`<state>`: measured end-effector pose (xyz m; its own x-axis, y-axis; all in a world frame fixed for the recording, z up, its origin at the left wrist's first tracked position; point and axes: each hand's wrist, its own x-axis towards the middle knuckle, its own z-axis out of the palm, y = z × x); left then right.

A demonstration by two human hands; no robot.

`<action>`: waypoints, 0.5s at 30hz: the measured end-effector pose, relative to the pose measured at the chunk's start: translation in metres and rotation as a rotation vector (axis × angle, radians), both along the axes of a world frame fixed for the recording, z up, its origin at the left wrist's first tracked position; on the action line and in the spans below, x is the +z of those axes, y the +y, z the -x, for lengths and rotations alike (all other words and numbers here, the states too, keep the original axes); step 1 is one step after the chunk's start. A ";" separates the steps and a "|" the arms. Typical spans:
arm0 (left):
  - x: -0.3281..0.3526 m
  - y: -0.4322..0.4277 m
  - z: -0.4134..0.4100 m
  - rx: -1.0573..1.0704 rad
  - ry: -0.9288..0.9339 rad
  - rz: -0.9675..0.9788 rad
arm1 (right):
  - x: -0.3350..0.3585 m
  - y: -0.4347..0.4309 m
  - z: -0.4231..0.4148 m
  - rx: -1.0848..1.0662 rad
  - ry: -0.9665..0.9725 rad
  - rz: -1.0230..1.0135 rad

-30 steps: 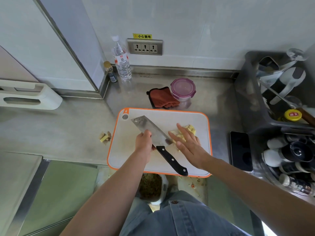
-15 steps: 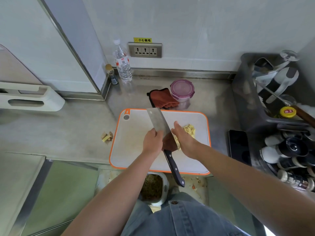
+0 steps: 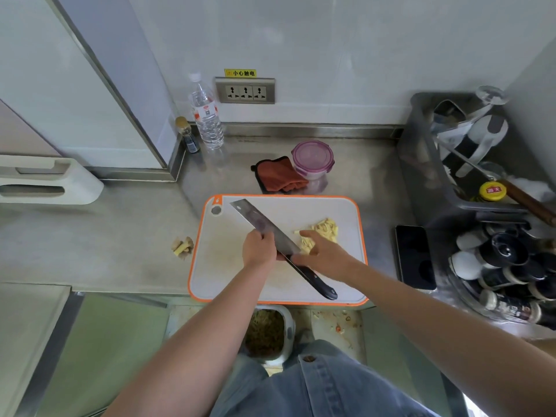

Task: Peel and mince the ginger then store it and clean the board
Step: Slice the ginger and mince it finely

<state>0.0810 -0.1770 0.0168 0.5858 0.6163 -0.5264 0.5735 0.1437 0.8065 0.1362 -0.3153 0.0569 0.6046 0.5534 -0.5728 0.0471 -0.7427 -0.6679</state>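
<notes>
The left hand [image 3: 259,249] pinches the heavy, stiff cleaver [image 3: 261,223] by its blade. The right hand [image 3: 324,254] touches the heel, its grip unclear. The light, damp ginger strips [image 3: 324,227] probably cling, so scraping suits them better than picking.

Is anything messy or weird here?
Yes. Brown ginger scraps lie on the steel counter, off the orange-rimmed white cutting board. Small bits are spilled on the floor beside the white waste bin. The left hand grips the steel cleaver by its blade, not its black handle.
</notes>
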 end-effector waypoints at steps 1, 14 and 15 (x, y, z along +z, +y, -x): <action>0.000 -0.002 -0.002 -0.007 -0.003 0.010 | -0.001 -0.001 0.004 0.061 0.041 0.032; -0.004 -0.033 0.005 -0.783 -0.117 -0.673 | -0.017 -0.026 -0.017 -1.002 0.850 -0.551; -0.002 -0.037 0.007 -0.875 -0.144 -0.729 | -0.017 -0.029 -0.018 -1.008 0.882 -0.565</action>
<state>0.0737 -0.2144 0.0146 0.9896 0.0986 -0.1047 0.1419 -0.7867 0.6008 0.1541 -0.3444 0.0395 0.4389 0.3879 -0.8105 -0.8979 0.1549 -0.4121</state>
